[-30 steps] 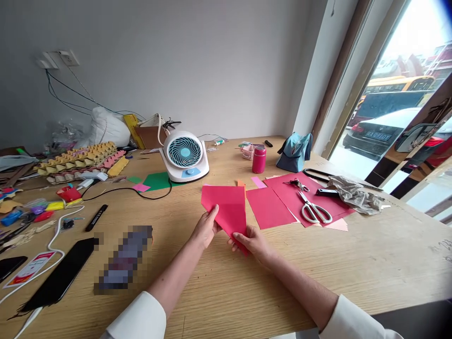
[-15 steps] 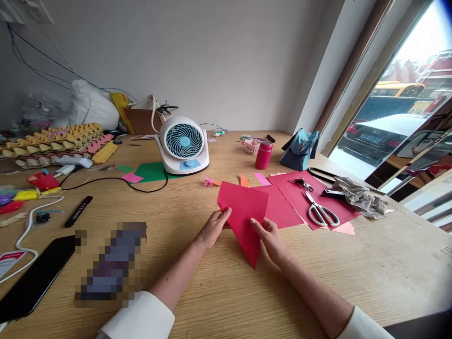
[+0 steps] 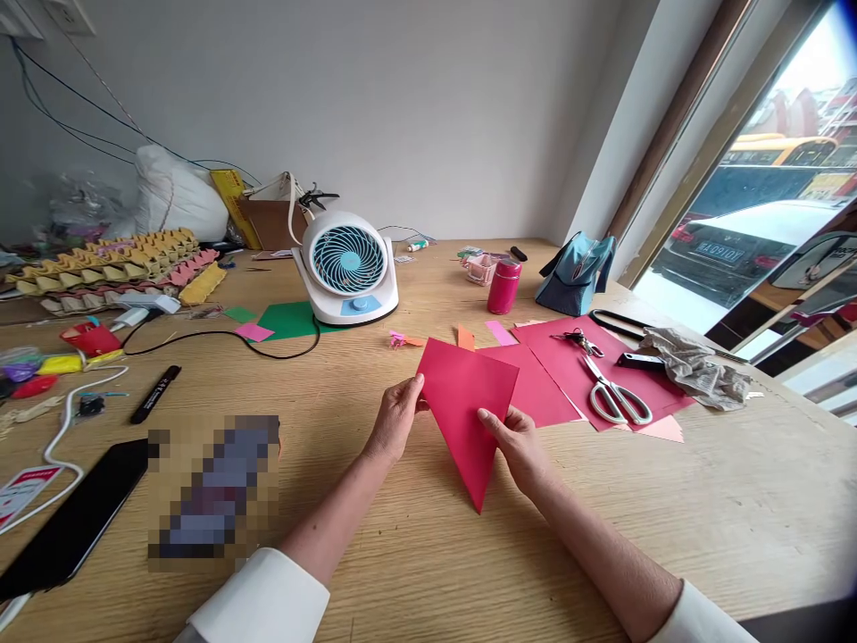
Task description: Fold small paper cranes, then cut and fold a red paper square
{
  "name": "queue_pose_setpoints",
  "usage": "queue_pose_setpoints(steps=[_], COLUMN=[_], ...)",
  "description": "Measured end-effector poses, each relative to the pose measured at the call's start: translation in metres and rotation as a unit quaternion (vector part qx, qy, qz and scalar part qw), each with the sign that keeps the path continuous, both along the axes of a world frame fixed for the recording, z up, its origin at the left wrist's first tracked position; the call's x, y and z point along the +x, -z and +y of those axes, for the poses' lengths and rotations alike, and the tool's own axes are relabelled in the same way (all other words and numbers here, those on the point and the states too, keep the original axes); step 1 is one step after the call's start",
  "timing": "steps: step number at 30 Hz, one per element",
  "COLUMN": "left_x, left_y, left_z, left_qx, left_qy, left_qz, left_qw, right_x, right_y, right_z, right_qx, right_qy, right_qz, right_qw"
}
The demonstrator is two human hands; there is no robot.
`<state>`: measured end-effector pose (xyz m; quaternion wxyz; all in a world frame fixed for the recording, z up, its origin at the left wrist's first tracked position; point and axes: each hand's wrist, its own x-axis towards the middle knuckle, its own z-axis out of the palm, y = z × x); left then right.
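Note:
A folded sheet of red paper (image 3: 465, 406), pointed at its lower end, is held up over the wooden table between my two hands. My left hand (image 3: 396, 413) pinches its upper left edge with the thumb in front. On the right edge, my right hand (image 3: 519, 439) grips it, thumb lying on the face and fingers behind. Beyond and to the right lie flat red sheets (image 3: 545, 344). Silver scissors (image 3: 614, 397) rest on these sheets, with a small bunch of keys (image 3: 581, 340) just behind them.
A white fan (image 3: 349, 268) stands at the back on green paper (image 3: 287, 320). Behind the sheets are a pink flask (image 3: 504, 287) and a blue bag (image 3: 576, 275). To the left lie a black marker (image 3: 155, 395), a black slab (image 3: 80, 513), a blurred object (image 3: 218, 491) and egg trays (image 3: 107, 268).
My left hand has slid up along the paper's left edge to near its top corner. The paper has tilted slightly, and the view has shifted a little.

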<state>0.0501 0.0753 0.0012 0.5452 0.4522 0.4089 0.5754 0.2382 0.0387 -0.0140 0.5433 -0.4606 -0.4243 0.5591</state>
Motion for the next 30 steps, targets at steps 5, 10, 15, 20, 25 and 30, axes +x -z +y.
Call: queue_pose_setpoints(steps=[5,10,15,20,25,30], left_x=[0.0,0.004,0.009,0.007,0.008,0.007], left_y=[-0.002,-0.007,-0.009,-0.012,-0.012,-0.012], left_z=[-0.002,-0.005,-0.009,-0.008,-0.008,-0.007], left_qx=[0.01,-0.007,-0.038,-0.053,-0.074,-0.08], left_qy=[-0.013,-0.022,-0.008,-0.011,0.002,0.009], left_qz=[0.015,0.011,0.01,-0.002,-0.004,0.001], left_qw=[1.0,1.0,0.999,0.999,0.997,0.997], right_x=[-0.001,-0.001,0.002,0.005,0.006,0.006], right_y=[-0.001,-0.003,-0.004,-0.006,-0.006,-0.006], right_z=[0.001,0.001,0.001,0.003,0.005,0.006], right_qx=[-0.008,-0.004,0.001,0.027,0.02,0.014], right_qy=[0.003,0.012,0.014,0.025,0.039,0.038], right_qz=[-0.007,-0.003,-0.001,-0.008,0.003,-0.001], right_qw=[1.0,1.0,1.0,0.999,0.999,0.999])
